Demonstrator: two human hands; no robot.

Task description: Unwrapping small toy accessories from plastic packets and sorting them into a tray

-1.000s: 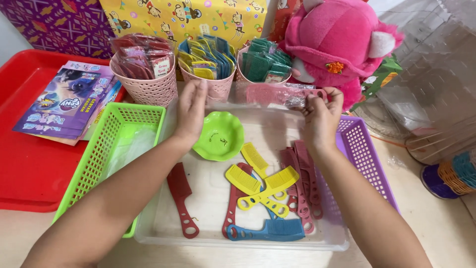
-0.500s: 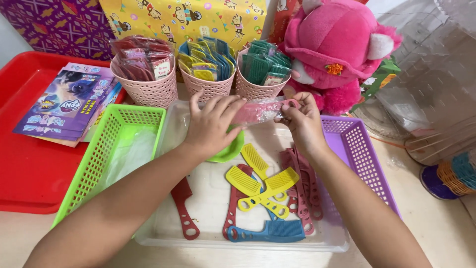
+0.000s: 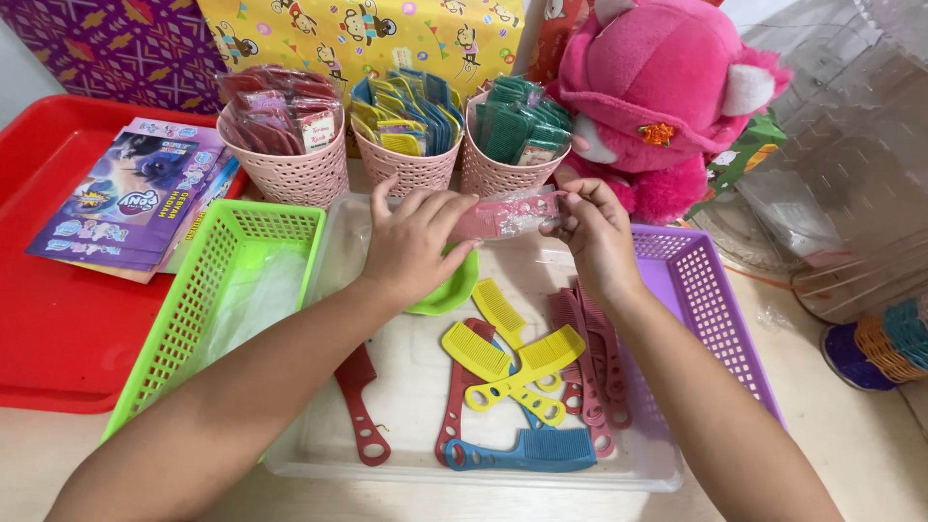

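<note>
Above the clear tray (image 3: pixel 333 454), a pink comb in a clear sleeve (image 3: pixel 507 215) is being held flat between both hands. The left hand (image 3: pixel 416 246) is pinching its left end and the right hand (image 3: pixel 594 227) is gripping its right end. Under them, a green bowl (image 3: pixel 449 290) and loose combs (image 3: pixel 512 372) are lying in the tray, which is sitting between a green basket (image 3: pixel 193 300) and a purple basket (image 3: pixel 715 309).
</note>
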